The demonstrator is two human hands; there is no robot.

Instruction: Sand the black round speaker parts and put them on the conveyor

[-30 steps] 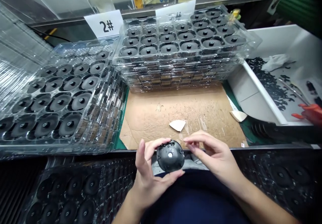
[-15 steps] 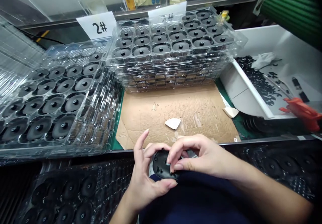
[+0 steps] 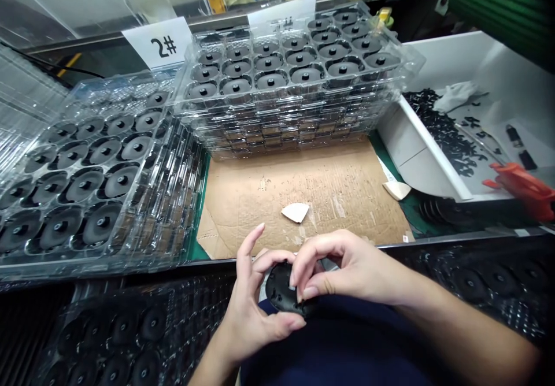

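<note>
A round black plastic part point(image 3: 280, 288) with small raised bits on its face is held in front of my body, below the bench edge. My left hand point(image 3: 255, 293) grips it by the rim between thumb and fingers, its index finger sticking up. Over the part's right side, my right hand point(image 3: 333, 267) has thumb and fingertips pinched together against the face. Whatever lies between those fingertips is hidden. Beyond my hands, a small pale wedge-shaped piece point(image 3: 295, 212) rests on a cardboard sheet point(image 3: 243, 201).
Stacked clear trays of round black parts stand at the back point(image 3: 281, 103) and left point(image 3: 143, 201). A white bin point(image 3: 433, 149) at right holds small black pieces point(image 3: 451, 137) and a red-handled tool point(image 3: 524, 189). A green ribbed hose point(image 3: 503, 16) hangs above. More trays point(image 3: 113, 328) lie below the bench edge.
The view has shifted slightly. The black part is tilted a little differently in my left hand, while my right fingertips stay pinched against its face.
</note>
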